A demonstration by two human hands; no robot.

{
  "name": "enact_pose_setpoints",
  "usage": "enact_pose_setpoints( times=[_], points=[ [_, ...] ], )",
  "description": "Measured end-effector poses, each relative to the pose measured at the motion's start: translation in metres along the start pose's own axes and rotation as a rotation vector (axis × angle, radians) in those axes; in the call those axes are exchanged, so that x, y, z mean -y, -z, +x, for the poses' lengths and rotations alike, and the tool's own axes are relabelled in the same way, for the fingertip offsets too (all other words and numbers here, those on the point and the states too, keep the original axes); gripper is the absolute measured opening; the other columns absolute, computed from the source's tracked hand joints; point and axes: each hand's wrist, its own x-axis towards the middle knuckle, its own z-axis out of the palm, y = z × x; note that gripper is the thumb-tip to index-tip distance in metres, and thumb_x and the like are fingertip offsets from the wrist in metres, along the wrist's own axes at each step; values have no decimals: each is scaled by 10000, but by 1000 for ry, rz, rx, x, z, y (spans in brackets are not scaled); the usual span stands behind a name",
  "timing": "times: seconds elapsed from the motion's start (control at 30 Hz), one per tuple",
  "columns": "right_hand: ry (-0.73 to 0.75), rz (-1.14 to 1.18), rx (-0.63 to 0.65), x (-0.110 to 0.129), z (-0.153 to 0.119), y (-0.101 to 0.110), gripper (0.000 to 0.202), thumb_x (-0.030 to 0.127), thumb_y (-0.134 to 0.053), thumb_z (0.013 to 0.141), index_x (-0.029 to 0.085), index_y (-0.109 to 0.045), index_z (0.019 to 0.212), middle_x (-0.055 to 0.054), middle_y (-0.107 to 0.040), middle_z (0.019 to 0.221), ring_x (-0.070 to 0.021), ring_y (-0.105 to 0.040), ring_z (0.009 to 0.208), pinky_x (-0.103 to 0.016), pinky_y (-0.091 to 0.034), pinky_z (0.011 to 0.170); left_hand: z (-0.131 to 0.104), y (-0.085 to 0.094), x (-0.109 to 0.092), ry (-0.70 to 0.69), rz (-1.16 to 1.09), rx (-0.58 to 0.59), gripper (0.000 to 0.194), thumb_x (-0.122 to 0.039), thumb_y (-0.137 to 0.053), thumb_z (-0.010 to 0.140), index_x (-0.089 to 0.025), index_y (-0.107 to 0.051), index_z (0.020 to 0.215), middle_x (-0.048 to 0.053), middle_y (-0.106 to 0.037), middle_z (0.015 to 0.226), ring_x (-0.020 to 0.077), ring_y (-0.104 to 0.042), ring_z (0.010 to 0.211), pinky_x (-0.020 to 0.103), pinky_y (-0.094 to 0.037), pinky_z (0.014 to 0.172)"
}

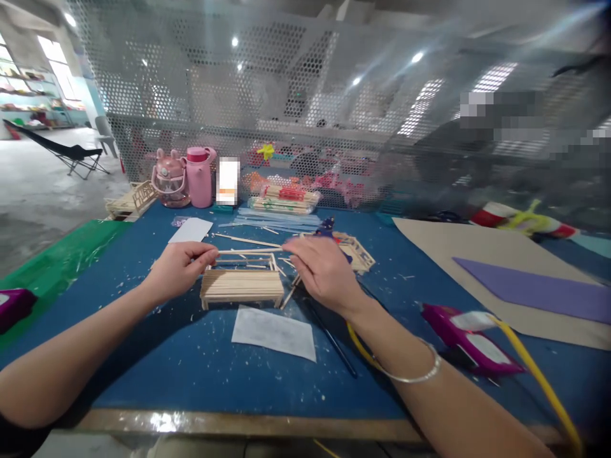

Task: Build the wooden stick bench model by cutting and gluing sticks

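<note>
- The thin stick (248,252) should stay level and lined up with the top of the little wooden frame (242,285) before it is pressed down, I judge.
- The left hand (179,270) pinches the stick's left end, fingers narrow.
- The right hand (324,272) pinches the other end.
- The frame stands mid-table (191,362), behind a white paper (273,332).

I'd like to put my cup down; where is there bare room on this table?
Bare blue table lies near the front edge, left of the white paper. It is crowded around the stick frame, which the left hand and right hand hold.
</note>
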Motion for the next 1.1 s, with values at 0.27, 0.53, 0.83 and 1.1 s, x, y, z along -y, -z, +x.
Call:
enact_pose_setpoints(
  times=[0.27, 0.53, 0.83, 1.1],
  points=[
    [-8, 111, 172, -10, -9, -20, 155, 147, -425, 859, 179, -576, 873, -65, -654, 825, -164, -602, 771, -274, -460, 687, 4, -9, 15, 167, -174, -114, 301, -398, -464, 812, -195, -654, 926, 14, -635, 735, 110, -523, 572, 218, -391, 516],
    [-205, 193, 207, -13, -8, -29, 140, 177, -439, 835, 186, -578, 856, -45, -657, 801, -158, -596, 723, -268, -451, 661, 0, -12, 24, 747, -737, 128, 153, -279, -469, 818, -155, -552, 787, -24, -518, 602, 53, -417, 390, 157, -251, 317],
    [-211, 257, 267, -13, -7, -34, 152, 175, -427, 819, 186, -579, 823, -52, -655, 802, -170, -597, 744, -290, -457, 678, -1, -9, 19, 851, -941, 143, 170, -218, -507, 825, -114, -584, 714, -23, -524, 559, 16, -419, 384, 100, -276, 300],
    [-199, 268, 287, -13, -6, -33, 165, 155, -440, 808, 189, -601, 803, -49, -663, 811, -168, -603, 755, -291, -464, 683, -3, -12, 18, 880, -1011, 201, 200, -191, -506, 838, -103, -606, 690, -33, -507, 467, 9, -412, 344, 75, -369, 324]
  ],
)
